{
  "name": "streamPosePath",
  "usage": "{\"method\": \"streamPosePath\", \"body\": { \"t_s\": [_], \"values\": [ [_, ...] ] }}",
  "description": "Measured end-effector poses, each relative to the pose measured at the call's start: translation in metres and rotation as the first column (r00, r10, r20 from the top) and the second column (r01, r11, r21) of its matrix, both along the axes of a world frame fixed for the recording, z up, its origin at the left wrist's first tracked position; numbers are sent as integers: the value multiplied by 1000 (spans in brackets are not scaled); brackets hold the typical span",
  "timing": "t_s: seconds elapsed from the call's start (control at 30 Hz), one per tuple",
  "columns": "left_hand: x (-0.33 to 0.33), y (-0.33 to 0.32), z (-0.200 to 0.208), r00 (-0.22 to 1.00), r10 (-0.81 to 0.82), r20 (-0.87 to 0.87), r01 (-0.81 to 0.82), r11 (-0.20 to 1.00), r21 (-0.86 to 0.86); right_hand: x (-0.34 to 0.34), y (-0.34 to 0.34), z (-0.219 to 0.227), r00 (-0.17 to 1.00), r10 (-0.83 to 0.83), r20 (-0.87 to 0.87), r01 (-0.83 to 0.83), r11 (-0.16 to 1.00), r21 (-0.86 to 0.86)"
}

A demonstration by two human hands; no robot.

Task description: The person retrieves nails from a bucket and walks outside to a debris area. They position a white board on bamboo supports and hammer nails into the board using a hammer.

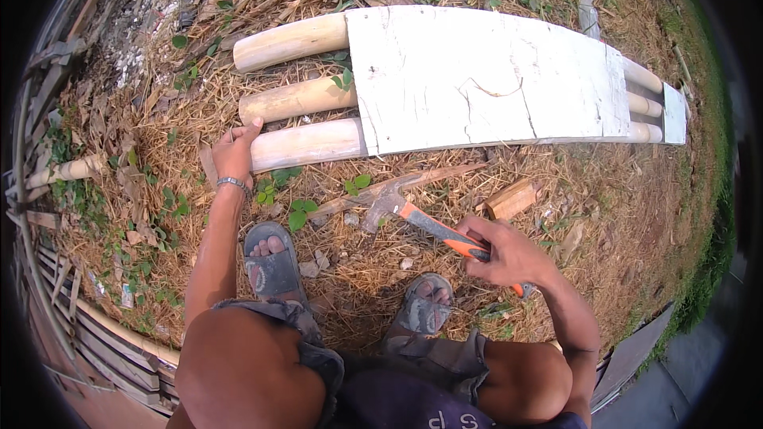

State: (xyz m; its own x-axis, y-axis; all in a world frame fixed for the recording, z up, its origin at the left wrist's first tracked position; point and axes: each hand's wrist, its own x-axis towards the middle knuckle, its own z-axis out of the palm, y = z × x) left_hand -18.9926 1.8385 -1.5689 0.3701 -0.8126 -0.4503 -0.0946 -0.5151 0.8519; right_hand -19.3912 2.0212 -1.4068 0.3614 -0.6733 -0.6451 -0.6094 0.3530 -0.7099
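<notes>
My right hand (509, 253) is closed round the orange and black handle of a claw hammer (433, 226). The hammer's grey metal head points left, over the straw-covered ground in front of my feet. My left hand (236, 155) grips the left end of the nearest round wooden pole (308, 144), its thumb on top; some of its fingers are hidden. Beside it lie a middle pole (298, 99) and a far pole (290, 42), roughly parallel. A white-faced board (489, 79) lies across all three, and their ends stick out on both sides.
A smaller white board (674, 115) crosses the poles at the far right. Near the hammer lie a short wood block (511, 199) and a thin wood strip (445, 175). My sandalled feet (270, 258) stand close by. Stacked planks (103, 342) line the lower left.
</notes>
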Motion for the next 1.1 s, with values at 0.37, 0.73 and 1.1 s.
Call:
{"method": "streamPosePath", "body": {
  "t_s": [0.37, 0.73, 1.1],
  "values": [
    [3, 0, 5, 994, -88, 61, 83, 993, 88, -4, -82, 19, 935, -354, -3, 338, 897, -284],
    [11, 3, -10, 886, -160, 435, 177, 984, 0, 20, -142, 35, 975, -79, -206, -35, 867, -498],
    [13, 1, -18, 907, -167, 387, 175, 984, 15, 19, -174, -10, 892, 67, -448, -303, 824, -479]
  ]
}}
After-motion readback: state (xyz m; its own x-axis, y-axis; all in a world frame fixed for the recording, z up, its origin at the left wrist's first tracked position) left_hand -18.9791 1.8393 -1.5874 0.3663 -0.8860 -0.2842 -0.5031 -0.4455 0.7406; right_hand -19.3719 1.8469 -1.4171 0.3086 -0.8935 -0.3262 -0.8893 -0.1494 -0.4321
